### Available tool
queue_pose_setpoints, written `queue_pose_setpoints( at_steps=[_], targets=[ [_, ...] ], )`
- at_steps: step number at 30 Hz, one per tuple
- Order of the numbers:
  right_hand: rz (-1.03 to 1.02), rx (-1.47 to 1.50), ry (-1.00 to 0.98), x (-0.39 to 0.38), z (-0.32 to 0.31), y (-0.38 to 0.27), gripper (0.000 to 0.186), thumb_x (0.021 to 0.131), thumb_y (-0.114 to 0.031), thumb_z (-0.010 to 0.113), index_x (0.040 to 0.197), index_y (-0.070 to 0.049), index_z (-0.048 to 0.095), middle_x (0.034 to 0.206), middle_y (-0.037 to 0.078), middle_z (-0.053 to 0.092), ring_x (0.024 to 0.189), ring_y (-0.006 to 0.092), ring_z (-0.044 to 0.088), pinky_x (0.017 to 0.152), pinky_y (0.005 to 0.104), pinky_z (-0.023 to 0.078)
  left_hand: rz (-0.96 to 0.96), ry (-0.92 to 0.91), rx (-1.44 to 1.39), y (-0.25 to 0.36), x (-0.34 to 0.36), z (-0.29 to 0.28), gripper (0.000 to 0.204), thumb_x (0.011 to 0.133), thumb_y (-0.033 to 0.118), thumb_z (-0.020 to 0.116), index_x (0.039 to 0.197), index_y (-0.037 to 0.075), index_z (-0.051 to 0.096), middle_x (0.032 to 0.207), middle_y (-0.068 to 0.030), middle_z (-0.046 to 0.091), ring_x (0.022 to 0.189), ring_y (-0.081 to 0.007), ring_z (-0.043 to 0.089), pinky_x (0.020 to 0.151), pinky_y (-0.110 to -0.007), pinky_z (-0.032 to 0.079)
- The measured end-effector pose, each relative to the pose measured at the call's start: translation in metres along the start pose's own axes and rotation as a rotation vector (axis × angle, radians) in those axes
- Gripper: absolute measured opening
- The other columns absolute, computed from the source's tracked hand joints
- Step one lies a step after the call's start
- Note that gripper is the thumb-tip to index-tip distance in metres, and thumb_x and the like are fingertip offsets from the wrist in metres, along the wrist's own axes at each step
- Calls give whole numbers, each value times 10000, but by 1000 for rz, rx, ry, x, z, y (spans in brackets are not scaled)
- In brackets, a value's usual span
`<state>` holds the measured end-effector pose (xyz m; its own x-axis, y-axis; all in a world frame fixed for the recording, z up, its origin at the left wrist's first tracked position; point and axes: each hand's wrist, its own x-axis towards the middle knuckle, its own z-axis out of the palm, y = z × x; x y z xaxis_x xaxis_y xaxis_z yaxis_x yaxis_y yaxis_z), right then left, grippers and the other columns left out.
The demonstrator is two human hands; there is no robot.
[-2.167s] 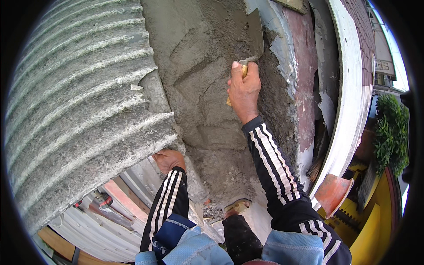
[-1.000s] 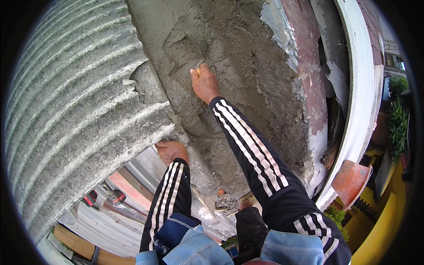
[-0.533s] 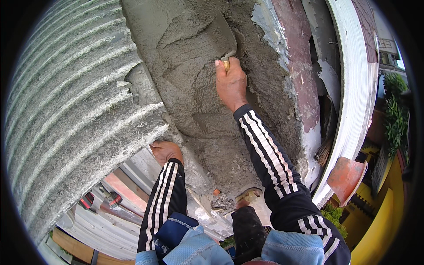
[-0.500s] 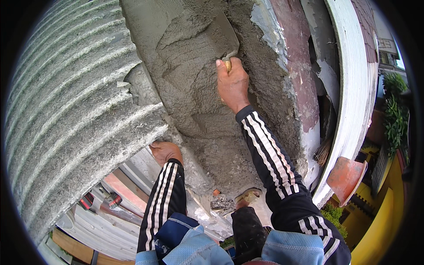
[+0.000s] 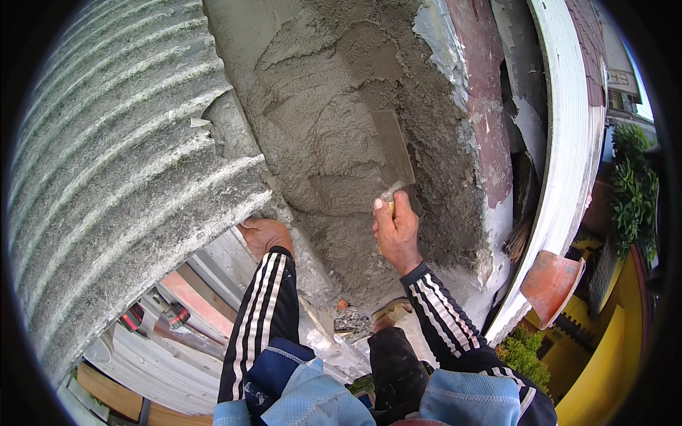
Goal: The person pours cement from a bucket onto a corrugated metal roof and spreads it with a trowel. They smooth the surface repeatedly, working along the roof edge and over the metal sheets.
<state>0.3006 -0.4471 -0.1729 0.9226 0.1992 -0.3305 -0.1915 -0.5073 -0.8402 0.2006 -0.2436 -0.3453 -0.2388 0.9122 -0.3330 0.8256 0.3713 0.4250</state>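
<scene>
My right hand (image 5: 399, 231) is closed around the short handle of a trowel (image 5: 394, 149). The flat, mortar-smeared blade lies on wet grey mortar (image 5: 312, 135), pointing away from me. That mortar covers a wide sloping strip, rough in places and smoothed in others. My left hand (image 5: 266, 235) rests at the broken lower edge of a corrugated roof sheet (image 5: 142, 192). Its fingers are hidden under the sheet's edge, so their grip does not show.
Along the right runs a wall edge (image 5: 479, 92) with peeling maroon paint, then a curved white board (image 5: 579, 142). An orange-red pot (image 5: 548, 287) stands at the lower right. Below the sheet, lower left, are boards and a red-and-black power tool (image 5: 174, 314).
My right hand has drawn the trowel back toward me across the mortar, leaving a smoothed patch farther up. My left hand stays at the sheet's edge. The view has shifted slightly.
</scene>
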Motion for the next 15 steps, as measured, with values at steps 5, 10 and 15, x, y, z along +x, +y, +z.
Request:
queue_pose_setpoints(
  at_steps=[5,10,15],
  targets=[
    [-20,-203,-287,-9,68,66,311,1077,-303,693,1102,-20,567,869,230,671,806,444,691,716,534,531,77,39,37,-4,1,1,592,1134,434,377,1462,39,672,1307,-216,769,1160,-431,742,1007,-501,571],
    [-24,-332,-39,24,76,105,307,1079,-292,675,1164,-25,550,1024,268,695,914,516,694,754,595,537,100,94,62,0,1,1,558,1137,391,405,1356,-12,723,1163,-279,784,1041,-460,763,900,-507,601],
    [-156,-523,215,57,59,99,293,1035,-229,735,1167,-11,591,1031,248,652,942,483,671,776,580,527,170,143,33,-4,1,3,535,1135,360,424,1322,-34,734,1088,-288,791,960,-473,769,818,-507,611]
  ],
)
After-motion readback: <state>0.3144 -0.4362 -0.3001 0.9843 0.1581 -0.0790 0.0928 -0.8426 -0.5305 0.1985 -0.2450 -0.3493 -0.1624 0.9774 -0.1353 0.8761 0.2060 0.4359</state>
